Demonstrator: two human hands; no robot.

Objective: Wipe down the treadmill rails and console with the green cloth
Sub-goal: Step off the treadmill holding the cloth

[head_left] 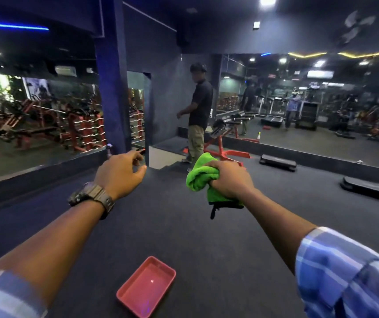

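Dark gym floor (184, 226) ahead | right hand (228, 179) fingers clamped on bunched green microfibre cloth (201, 175) | left hand (119, 172) loosely curled, empty | no treadmill within reach, wiping not begun

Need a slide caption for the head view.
Right hand grips green cloth, left hand empty, above red tray on gym floor.

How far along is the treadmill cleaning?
Barely begun. Done: the green cloth is picked up, bunched in the right hand. In hand: the left hand reaches forward, empty. Left: all wiping; treadmills show only in the far mirror.
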